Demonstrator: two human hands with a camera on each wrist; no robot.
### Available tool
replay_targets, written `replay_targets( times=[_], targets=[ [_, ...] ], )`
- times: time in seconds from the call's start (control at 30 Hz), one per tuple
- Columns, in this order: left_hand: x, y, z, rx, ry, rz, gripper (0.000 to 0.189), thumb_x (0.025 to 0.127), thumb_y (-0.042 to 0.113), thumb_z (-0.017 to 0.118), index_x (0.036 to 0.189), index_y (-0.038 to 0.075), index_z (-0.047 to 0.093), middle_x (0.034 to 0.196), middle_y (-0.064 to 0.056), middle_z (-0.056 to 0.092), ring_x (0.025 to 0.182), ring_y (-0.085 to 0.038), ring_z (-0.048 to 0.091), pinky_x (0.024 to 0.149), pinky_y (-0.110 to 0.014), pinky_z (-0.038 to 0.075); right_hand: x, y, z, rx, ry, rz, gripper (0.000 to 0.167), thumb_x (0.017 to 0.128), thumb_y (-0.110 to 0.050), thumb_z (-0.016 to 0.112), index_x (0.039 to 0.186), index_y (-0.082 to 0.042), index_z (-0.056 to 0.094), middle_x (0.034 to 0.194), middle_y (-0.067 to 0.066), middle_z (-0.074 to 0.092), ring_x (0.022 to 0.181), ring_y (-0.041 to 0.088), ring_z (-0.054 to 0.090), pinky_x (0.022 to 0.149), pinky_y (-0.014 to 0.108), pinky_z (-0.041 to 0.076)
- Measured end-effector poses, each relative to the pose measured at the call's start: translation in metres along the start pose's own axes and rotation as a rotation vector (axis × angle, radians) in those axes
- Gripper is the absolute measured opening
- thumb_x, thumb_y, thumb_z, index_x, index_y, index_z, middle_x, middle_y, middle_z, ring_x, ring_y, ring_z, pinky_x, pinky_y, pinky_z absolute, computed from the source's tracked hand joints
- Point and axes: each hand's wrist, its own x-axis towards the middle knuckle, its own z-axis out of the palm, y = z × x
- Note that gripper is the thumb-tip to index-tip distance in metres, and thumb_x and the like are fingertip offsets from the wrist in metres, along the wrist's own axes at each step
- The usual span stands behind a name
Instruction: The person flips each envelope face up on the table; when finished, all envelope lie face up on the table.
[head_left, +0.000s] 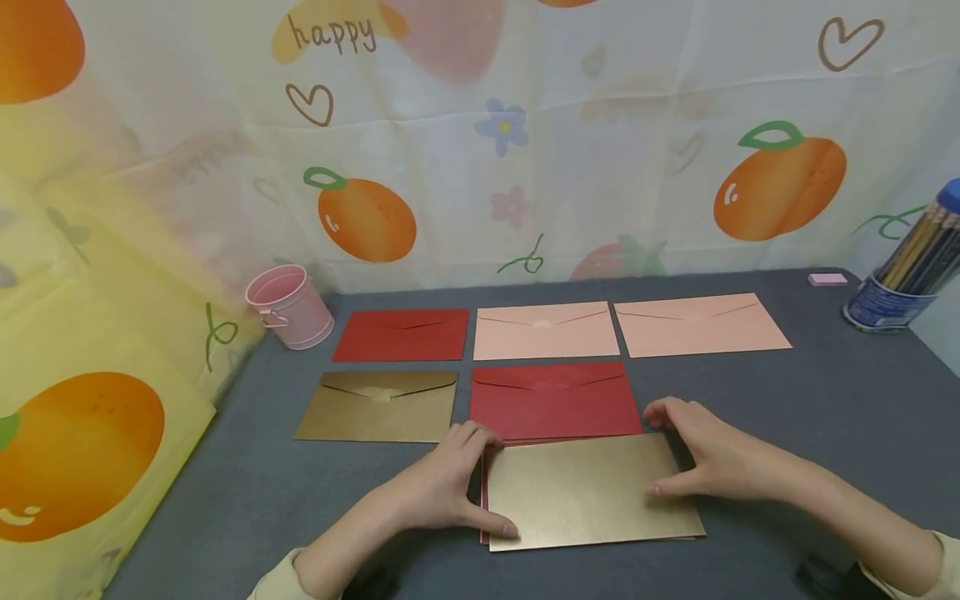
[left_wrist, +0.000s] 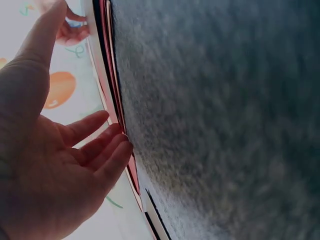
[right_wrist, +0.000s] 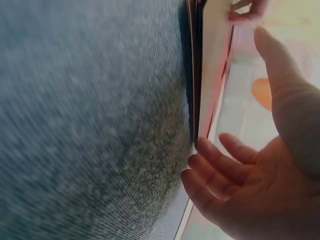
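Note:
A stack of envelopes lies at the front of the table, topped by a plain gold envelope (head_left: 585,492). Red and pink edges (left_wrist: 111,65) show beneath it in the left wrist view. At the stack's left end my left hand (head_left: 453,479) has its thumb on the gold envelope's near corner, fingertips at the far corner. In the left wrist view those fingers (left_wrist: 115,160) reach the stack's side edge, held fairly straight. My right hand (head_left: 712,454) spreads round the right end, thumb over the gold surface. Its fingers (right_wrist: 210,165) are loosely bent near the far right corner.
Behind the stack lies a red envelope (head_left: 555,400), with a gold envelope (head_left: 378,417) to its left. A back row holds a red envelope (head_left: 405,337) and two pink envelopes (head_left: 543,342). A pink bucket (head_left: 292,312), an eraser (head_left: 827,280) and a pencil holder (head_left: 888,304) stand farther back.

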Motion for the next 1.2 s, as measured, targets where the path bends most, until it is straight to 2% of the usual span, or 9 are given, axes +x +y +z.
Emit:
replay_targets(
  times=[0.2, 0.57, 0.7, 0.8, 0.9, 1.0, 1.2],
  targets=[
    [-0.004, 0.001, 0.003, 0.029, -0.025, 0.011, 0.094, 0.064, 0.068, 0.078, 0.131, 0.01, 0.048, 0.12, 0.003, 0.044, 0.107, -0.011, 0.038, 0.088, -0.027, 0.047, -0.012, -0.002, 0.008, -0.045, -0.017, -0.087, 0.092, 0.069, -0.065, 0.077, 0.132, -0.008, 0.042, 0.125, -0.001, 0.046, 0.111, 0.019, 0.041, 0.086, 0.035, 0.044],
    [-0.015, 0.007, 0.008, 0.1, 0.004, 0.075, 0.101, 0.062, 0.069, 0.08, 0.138, 0.011, 0.046, 0.125, 0.002, 0.041, 0.113, -0.013, 0.036, 0.091, -0.026, 0.047, -0.025, -0.006, 0.016, -0.169, 0.018, -0.186, 0.1, 0.062, -0.071, 0.077, 0.135, -0.012, 0.042, 0.129, -0.005, 0.042, 0.112, 0.015, 0.039, 0.084, 0.035, 0.048],
    [-0.017, 0.008, 0.009, 0.116, -0.037, 0.092, 0.108, 0.064, 0.072, 0.075, 0.146, 0.011, 0.039, 0.141, -0.002, 0.036, 0.127, -0.016, 0.034, 0.1, -0.032, 0.044, -0.03, -0.007, 0.017, -0.22, 0.02, -0.212, 0.106, 0.06, -0.075, 0.075, 0.14, -0.014, 0.042, 0.134, -0.005, 0.041, 0.115, 0.014, 0.039, 0.085, 0.036, 0.049],
    [-0.018, 0.009, 0.01, 0.139, -0.085, 0.128, 0.113, 0.067, 0.073, 0.072, 0.152, 0.012, 0.03, 0.156, -0.006, 0.025, 0.143, -0.022, 0.024, 0.109, -0.04, 0.036, -0.032, -0.007, 0.016, -0.22, -0.013, -0.219, 0.109, 0.062, -0.075, 0.074, 0.146, -0.017, 0.037, 0.142, -0.002, 0.037, 0.121, 0.016, 0.038, 0.086, 0.039, 0.049],
    [-0.019, 0.01, 0.011, 0.165, -0.115, 0.174, 0.113, 0.07, 0.071, 0.071, 0.155, 0.011, 0.024, 0.161, -0.008, 0.018, 0.147, -0.024, 0.016, 0.112, -0.042, 0.03, -0.034, -0.007, 0.015, -0.179, -0.06, -0.212, 0.107, 0.065, -0.072, 0.074, 0.151, -0.022, 0.033, 0.149, 0.0, 0.033, 0.127, 0.017, 0.039, 0.087, 0.037, 0.05],
    [-0.019, 0.011, 0.012, 0.178, -0.132, 0.196, 0.111, 0.073, 0.068, 0.071, 0.155, 0.011, 0.023, 0.161, -0.007, 0.019, 0.147, -0.022, 0.017, 0.112, -0.039, 0.031, -0.035, -0.006, 0.014, -0.143, -0.091, -0.198, 0.105, 0.068, -0.069, 0.075, 0.152, -0.023, 0.032, 0.152, -0.001, 0.031, 0.129, 0.016, 0.04, 0.089, 0.035, 0.051],
    [-0.019, 0.012, 0.011, 0.185, -0.169, 0.184, 0.104, 0.076, 0.065, 0.071, 0.155, 0.013, 0.026, 0.161, -0.004, 0.019, 0.146, -0.02, 0.02, 0.11, -0.038, 0.035, -0.036, -0.006, 0.015, -0.131, -0.13, -0.164, 0.1, 0.072, -0.066, 0.074, 0.153, -0.023, 0.032, 0.152, -0.004, 0.034, 0.129, 0.012, 0.042, 0.09, 0.032, 0.05]
  ],
)
